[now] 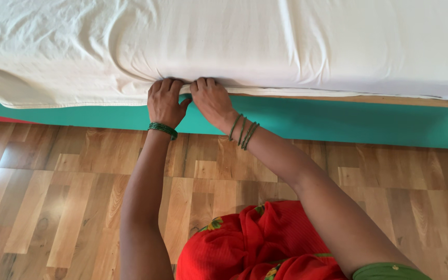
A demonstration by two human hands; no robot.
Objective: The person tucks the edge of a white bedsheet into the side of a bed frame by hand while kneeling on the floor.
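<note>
A cream-white sheet [224, 41] covers a mattress on a bed with a teal side panel [338, 122]. My left hand [164, 101] and my right hand [211, 101] sit side by side at the mattress's lower edge, fingers curled under the sheet's hem and gripping it. Both wrists carry green bangles. Right of my hands the sheet lies tucked along the edge. Left of them it hangs loose over the teal panel [68, 96]. My fingertips are hidden under the fabric.
Wood-pattern laminate floor [53, 197] runs along the bed's side. My red garment with a green trim [265, 243] fills the lower middle. A strip of wooden bed frame [390, 99] shows under the sheet at right.
</note>
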